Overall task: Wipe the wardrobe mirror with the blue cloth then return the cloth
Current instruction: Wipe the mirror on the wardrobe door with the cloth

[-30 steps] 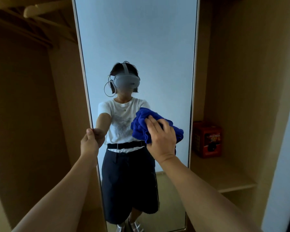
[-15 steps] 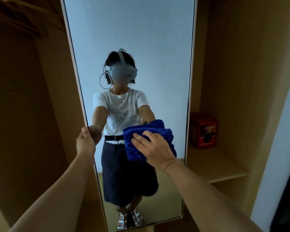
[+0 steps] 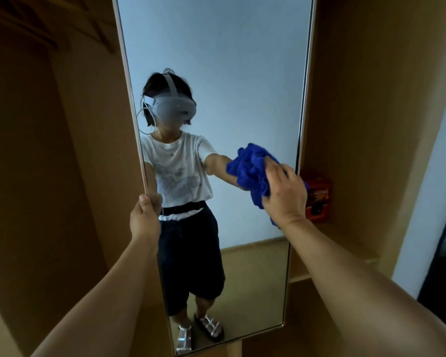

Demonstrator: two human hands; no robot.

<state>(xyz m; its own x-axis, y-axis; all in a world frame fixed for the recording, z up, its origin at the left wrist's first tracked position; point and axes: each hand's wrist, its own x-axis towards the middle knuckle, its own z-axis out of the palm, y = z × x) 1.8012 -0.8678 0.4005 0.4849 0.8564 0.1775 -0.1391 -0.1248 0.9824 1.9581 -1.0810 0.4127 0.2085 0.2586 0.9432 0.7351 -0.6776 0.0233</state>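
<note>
A tall narrow wardrobe mirror (image 3: 232, 60) fills the middle of the view, with a thin pale frame. My left hand (image 3: 144, 217) grips its left edge at about mid-height. My right hand (image 3: 285, 194) presses a bunched blue cloth (image 3: 251, 171) flat against the glass close to the mirror's right edge. The cloth is crumpled under my palm, and part of it is hidden by my hand. The glass reflects a person in a white shirt and dark shorts wearing a headset.
Wooden wardrobe walls stand on both sides. A red box (image 3: 318, 199) sits on a wooden shelf (image 3: 345, 243) right of the mirror. Hangers (image 3: 62, 24) show dimly at the top left. A pale wall edge (image 3: 428, 176) runs down the far right.
My right hand has swept the blue cloth from the mirror's middle to its right edge and a little up. The view has shifted. My left hand keeps its grip on the left edge.
</note>
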